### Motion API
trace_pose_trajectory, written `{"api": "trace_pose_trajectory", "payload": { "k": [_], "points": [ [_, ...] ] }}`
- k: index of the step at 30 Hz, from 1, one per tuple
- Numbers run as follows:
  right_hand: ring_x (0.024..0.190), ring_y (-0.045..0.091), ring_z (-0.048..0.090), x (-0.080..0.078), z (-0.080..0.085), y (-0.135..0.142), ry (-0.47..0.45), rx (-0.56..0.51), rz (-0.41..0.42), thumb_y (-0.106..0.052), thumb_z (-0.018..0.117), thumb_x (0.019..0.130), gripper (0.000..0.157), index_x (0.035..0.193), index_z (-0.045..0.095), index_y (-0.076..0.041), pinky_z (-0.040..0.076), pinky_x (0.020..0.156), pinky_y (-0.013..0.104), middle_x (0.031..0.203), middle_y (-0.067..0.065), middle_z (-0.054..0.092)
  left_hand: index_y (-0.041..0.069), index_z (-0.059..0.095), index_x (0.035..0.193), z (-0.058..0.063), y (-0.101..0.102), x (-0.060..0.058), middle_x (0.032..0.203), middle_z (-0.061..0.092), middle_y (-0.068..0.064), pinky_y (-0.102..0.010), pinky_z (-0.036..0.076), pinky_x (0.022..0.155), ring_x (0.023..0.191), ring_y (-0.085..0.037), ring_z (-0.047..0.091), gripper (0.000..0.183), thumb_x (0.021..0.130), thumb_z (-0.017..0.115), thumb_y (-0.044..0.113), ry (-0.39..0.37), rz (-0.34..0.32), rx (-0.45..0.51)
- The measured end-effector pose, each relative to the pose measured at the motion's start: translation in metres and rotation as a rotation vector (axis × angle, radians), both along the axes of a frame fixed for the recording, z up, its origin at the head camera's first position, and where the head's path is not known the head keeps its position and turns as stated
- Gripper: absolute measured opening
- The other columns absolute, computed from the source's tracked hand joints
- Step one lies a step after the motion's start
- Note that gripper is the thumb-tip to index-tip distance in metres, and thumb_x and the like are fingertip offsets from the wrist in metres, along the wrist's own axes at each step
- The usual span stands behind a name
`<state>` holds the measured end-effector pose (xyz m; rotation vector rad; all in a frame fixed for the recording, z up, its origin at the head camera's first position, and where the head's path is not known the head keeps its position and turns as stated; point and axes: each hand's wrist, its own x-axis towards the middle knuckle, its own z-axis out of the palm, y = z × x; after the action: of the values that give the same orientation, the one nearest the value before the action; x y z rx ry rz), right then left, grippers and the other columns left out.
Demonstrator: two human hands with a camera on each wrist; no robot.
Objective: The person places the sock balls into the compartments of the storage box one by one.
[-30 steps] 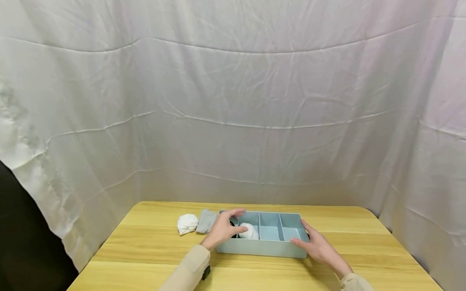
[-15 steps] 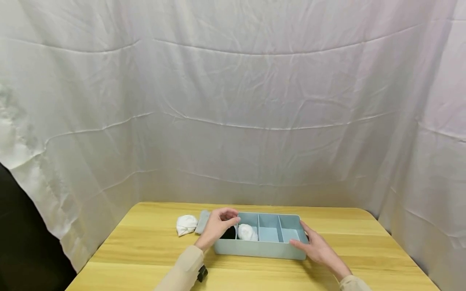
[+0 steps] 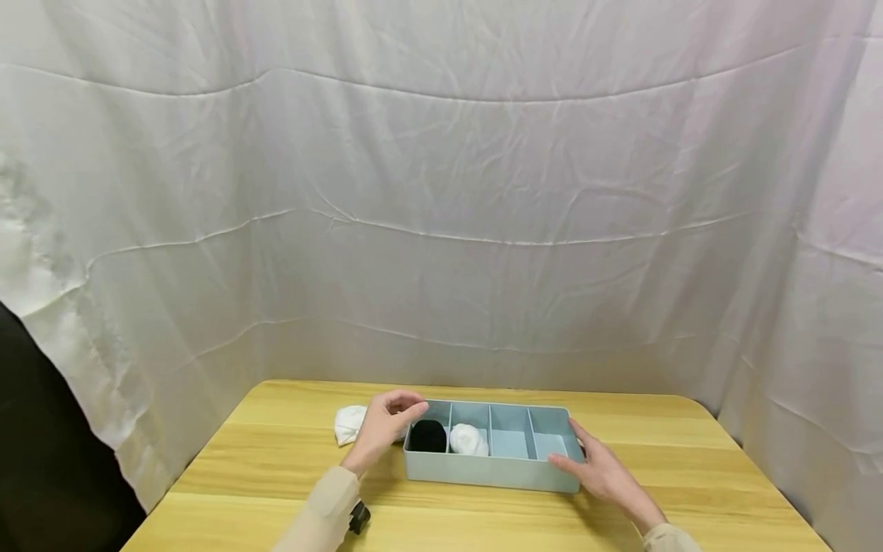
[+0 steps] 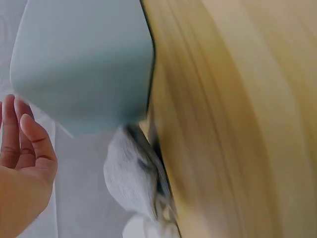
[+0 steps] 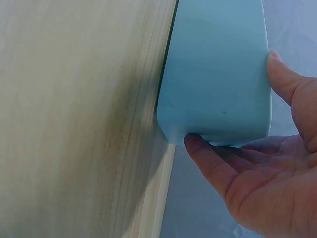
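A light blue box (image 3: 493, 470) with a row of compartments sits on the table. A balled black cloth (image 3: 428, 436), like rolled socks, fills its leftmost compartment, and a white rolled ball (image 3: 468, 440) lies in the one beside it. My left hand (image 3: 382, 429) hovers off the box's left end, fingers loosely bent and holding nothing. Behind it in the head view is a grey cloth bundle, seen in the left wrist view as grey knit fabric (image 4: 130, 178) next to the box. My right hand (image 3: 603, 468) grips the right end, thumb on the front wall, fingers round the end wall.
A white cloth bundle (image 3: 349, 423) lies on the wooden table (image 3: 524, 521) left of the box, partly behind the left hand. Two compartments at the box's right hold nothing. A pale curtain (image 3: 483, 230) hangs behind the table.
My left hand has let go of the black ball and moved left, out of the box, and now covers the grey bundle. The right hand keeps its hold on the box.
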<state>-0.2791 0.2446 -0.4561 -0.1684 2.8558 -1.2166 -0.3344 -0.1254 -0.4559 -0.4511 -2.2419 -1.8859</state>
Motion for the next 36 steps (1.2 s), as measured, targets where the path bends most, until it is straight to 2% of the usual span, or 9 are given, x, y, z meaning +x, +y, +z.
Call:
{"api": "trace_pose_trajectory", "payload": {
  "k": [7,13,17,22,29,32,36],
  "points": [
    [0.134,0.052,0.037,0.001,0.000,0.002,-0.003,-0.012,0.000,-0.045,0.067,0.090,0.096,0.154,0.015,0.004,0.037,0.106,0.059,0.152,0.037,0.024,0.006,0.074,0.101,-0.004,-0.025,-0.003,0.091,0.073,-0.008,-0.024,0.050,0.070,0.079,-0.010,0.064,0.025,0.086,0.077,0.026,-0.023,0.035,-0.014],
    [0.134,0.052,0.037,0.002,0.002,0.004,0.010,-0.007,-0.001,-0.041,0.067,0.092,0.093,0.154,0.015,0.005,0.037,0.106,0.059,0.150,0.038,0.025,0.003,0.072,0.104,-0.006,-0.047,-0.012,0.092,0.073,-0.010,-0.032,0.054,0.068,0.078,-0.012,0.065,0.027,0.088,0.074,0.024,-0.046,0.076,-0.034],
    [0.133,0.053,0.038,0.002,0.002,0.006,0.013,-0.012,0.000,-0.041,0.067,0.092,0.093,0.154,0.015,0.006,0.038,0.105,0.058,0.150,0.039,0.025,-0.002,0.070,0.109,-0.007,-0.059,-0.016,0.097,0.073,-0.011,-0.029,0.053,0.065,0.079,-0.010,0.064,0.030,0.089,0.073,0.020,-0.072,0.092,-0.043],
    [0.133,0.052,0.038,0.001,0.001,0.006,0.004,0.001,-0.003,-0.047,0.066,0.091,0.096,0.155,0.015,0.004,0.038,0.105,0.059,0.151,0.037,0.025,-0.002,0.068,0.114,-0.009,-0.076,-0.019,0.099,0.073,-0.011,-0.024,0.050,0.062,0.078,-0.008,0.063,0.032,0.087,0.074,0.015,-0.095,0.118,-0.042],
    [0.134,0.054,0.036,-0.002,0.003,0.003,0.015,0.025,0.014,-0.045,0.066,0.092,0.094,0.155,0.016,0.003,0.033,0.107,0.062,0.151,0.037,0.025,0.002,0.068,0.115,-0.007,-0.095,-0.022,0.110,0.071,-0.015,-0.025,0.052,0.067,0.083,-0.007,0.065,0.030,0.088,0.074,0.012,-0.127,0.199,-0.029],
    [0.134,0.054,0.036,-0.002,0.002,0.002,0.015,0.029,0.012,-0.042,0.066,0.092,0.092,0.154,0.016,0.004,0.033,0.107,0.062,0.150,0.038,0.026,0.000,0.067,0.119,-0.005,-0.099,-0.024,0.117,0.068,-0.020,-0.024,0.053,0.072,0.085,-0.005,0.066,0.034,0.087,0.074,0.010,-0.121,0.224,-0.006],
    [0.133,0.054,0.037,0.000,0.001,0.001,0.012,0.026,0.008,-0.042,0.066,0.092,0.092,0.154,0.016,0.005,0.033,0.108,0.062,0.149,0.039,0.027,-0.003,0.064,0.123,-0.006,-0.105,-0.025,0.118,0.068,-0.018,-0.020,0.053,0.079,0.088,-0.002,0.066,0.040,0.085,0.075,0.006,-0.120,0.235,0.028]
  ]
}}
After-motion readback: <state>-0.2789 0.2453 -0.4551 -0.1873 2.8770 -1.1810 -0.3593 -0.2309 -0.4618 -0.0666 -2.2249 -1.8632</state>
